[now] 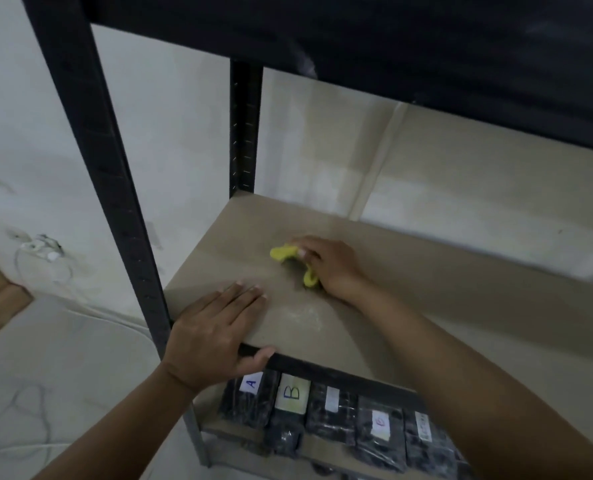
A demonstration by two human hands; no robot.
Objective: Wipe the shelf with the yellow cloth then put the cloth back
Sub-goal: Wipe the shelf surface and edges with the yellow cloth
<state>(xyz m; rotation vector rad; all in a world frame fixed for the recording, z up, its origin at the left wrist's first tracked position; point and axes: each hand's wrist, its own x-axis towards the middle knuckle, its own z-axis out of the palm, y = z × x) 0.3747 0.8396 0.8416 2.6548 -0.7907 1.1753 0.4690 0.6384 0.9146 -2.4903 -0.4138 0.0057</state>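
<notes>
Two bare forearms in view, no sleeves, no watch, no bracelet or ring visible. Left hand [212,327] and right hand [333,266] ungloved. Short, pale fingernails show on both hands. Slight motion blur, finer detail on the hands unreadable.

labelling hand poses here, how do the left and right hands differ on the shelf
The left hand lies flat with straight fingers at the shelf's front edge, thumb hooked over the rim; the right hand is farther back with fingers curled. The left hand holds nothing; the right hand grips the yellow cloth, bunched against the board. Both rest on the same shelf.
</notes>
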